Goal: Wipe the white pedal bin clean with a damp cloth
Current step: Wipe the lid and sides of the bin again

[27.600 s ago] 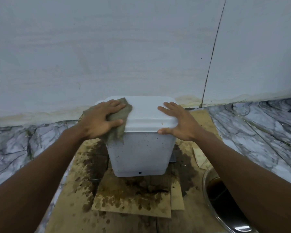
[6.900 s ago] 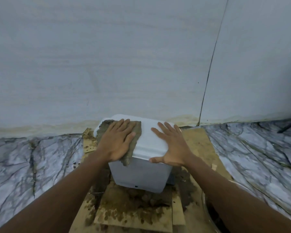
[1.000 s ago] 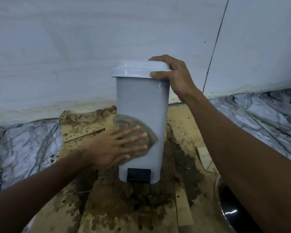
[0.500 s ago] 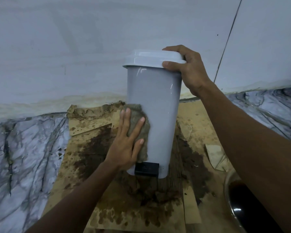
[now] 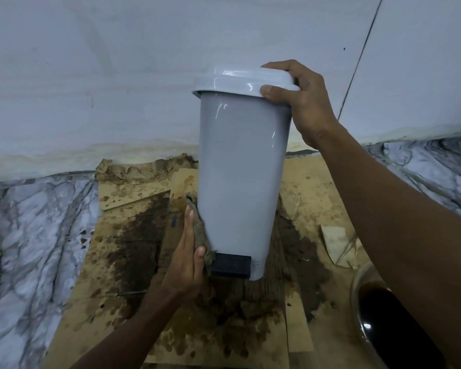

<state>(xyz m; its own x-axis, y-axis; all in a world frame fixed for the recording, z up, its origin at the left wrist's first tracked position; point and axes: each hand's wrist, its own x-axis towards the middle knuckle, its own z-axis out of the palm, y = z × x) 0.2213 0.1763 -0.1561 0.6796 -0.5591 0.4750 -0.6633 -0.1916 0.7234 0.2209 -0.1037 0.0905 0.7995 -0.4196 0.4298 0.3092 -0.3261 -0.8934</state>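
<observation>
Cloth has slid from the front to the white pedal bin's left flank, pressed flat by the straight-fingered left hand; above, the right hand clamps the lid, steadying it on cardboard. Front looks done.

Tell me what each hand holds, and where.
Right hand grips the bin by its lid, right edge, thumb in front, fingers over the top. Left hand grips nothing; its straight fingers press the cloth against the bin's lower left side.
</observation>
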